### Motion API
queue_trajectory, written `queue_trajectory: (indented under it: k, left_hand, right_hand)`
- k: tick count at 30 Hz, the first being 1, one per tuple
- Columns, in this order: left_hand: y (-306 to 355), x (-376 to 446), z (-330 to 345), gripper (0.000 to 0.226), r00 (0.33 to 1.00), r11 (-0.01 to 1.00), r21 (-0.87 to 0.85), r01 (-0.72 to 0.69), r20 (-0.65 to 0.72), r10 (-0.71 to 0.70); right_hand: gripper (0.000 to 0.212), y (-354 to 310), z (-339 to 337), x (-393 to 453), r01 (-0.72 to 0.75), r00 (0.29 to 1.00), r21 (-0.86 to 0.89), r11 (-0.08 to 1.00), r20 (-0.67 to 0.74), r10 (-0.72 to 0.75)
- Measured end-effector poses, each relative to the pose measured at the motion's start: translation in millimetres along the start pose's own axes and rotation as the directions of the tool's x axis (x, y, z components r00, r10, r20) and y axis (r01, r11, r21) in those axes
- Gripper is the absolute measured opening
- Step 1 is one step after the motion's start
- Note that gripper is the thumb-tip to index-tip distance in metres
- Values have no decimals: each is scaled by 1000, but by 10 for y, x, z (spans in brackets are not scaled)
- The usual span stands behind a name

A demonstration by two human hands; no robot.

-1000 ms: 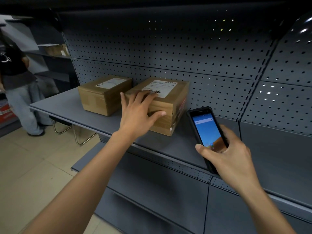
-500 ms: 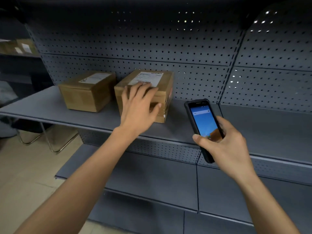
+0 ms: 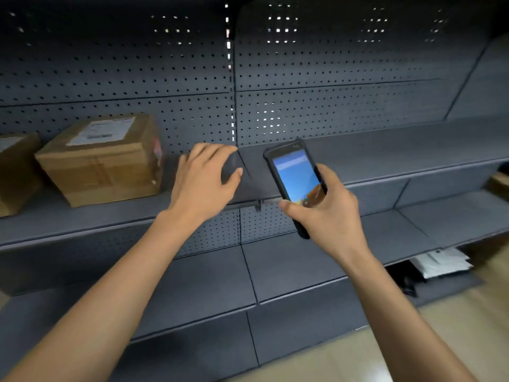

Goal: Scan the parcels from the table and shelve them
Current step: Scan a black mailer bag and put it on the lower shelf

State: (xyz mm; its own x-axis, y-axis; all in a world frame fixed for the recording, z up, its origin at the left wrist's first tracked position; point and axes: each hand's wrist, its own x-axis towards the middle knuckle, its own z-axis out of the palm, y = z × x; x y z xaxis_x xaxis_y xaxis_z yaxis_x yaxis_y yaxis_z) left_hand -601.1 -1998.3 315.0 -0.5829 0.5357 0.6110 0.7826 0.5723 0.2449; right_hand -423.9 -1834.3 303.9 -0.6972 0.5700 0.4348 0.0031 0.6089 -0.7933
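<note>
brown cardboard parcel box (image 3: pixel 102 161) with white label on top, blurred print | at 9 o'clock on dark grey metal shelf (image 3: pixel 358 158), second brown box (image 3: pixel 16 172) just beside | left hand (image 3: pixel 203 177) grip apart, off the parcel | right hand (image 3: pixel 327 208) grip clamped on black handheld scanner (image 3: pixel 296 180), blue screen lit

From my feed nothing reads clearly — the white shipping label (image 3: pixel 102 130) on top of the nearer parcel (image 3: pixel 102 161) shows print, perhaps a barcode, too blurred to make out. The handheld scanner (image 3: pixel 296 179) screen glows blue — no legible characters there either.
</note>
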Motion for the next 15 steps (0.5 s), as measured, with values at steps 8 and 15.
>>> queue_trajectory:
  k: [8,15]
  left_hand:
    - [1492,185,687,48,981,970,-198,-144,100,166]
    - [3189,-4,1353,46,930,906,-352,-237,189,316]
  right_hand:
    - [47,578,-1361,-434,-147,964,-71,987,-235,127]
    - [47,1162,-2801,-1049,-281,887,-90,955,-404,223]
